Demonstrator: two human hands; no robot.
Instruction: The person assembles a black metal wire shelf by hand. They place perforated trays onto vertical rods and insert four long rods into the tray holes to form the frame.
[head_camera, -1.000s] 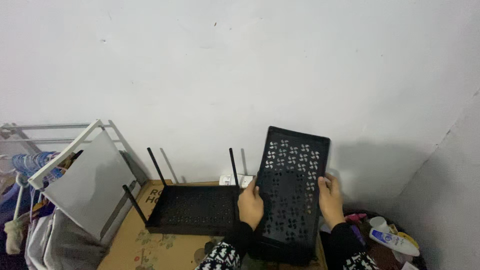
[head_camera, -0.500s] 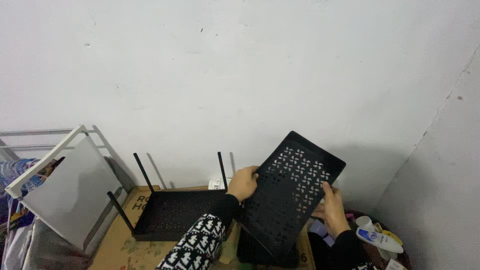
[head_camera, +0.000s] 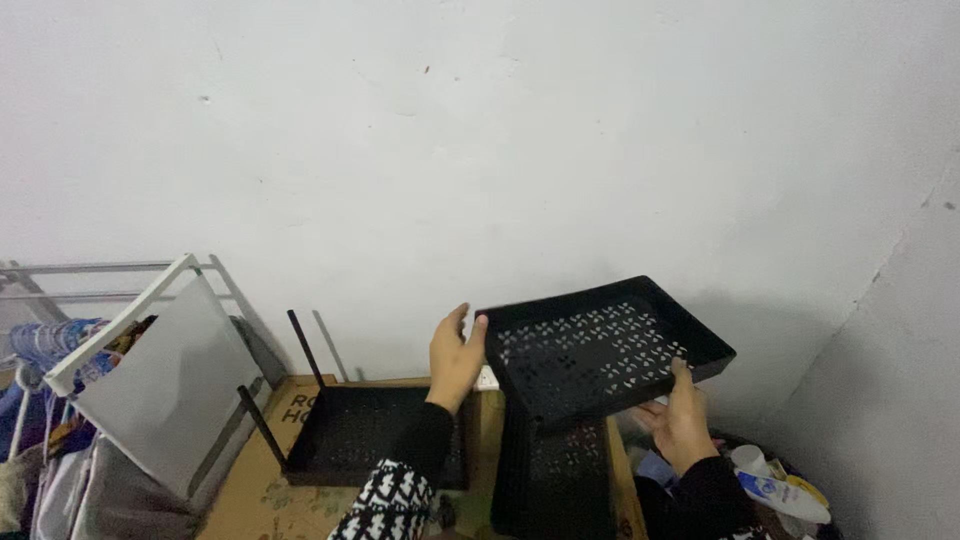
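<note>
Two hands on one black tray | left hand flat against its left end, right hand cupped under its right edge | tray held level above the cardboard box, right of the posted tray | step: levelling the tray; needs aligning with posts.

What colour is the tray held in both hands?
Black tray, with pinwheel-shaped cut-outs; head view.

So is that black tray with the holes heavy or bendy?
Probably light: the black tray is thin plastic full of holes, held up at its edges by the left hand and right hand. It looks stiff, since it stays flat.
</note>
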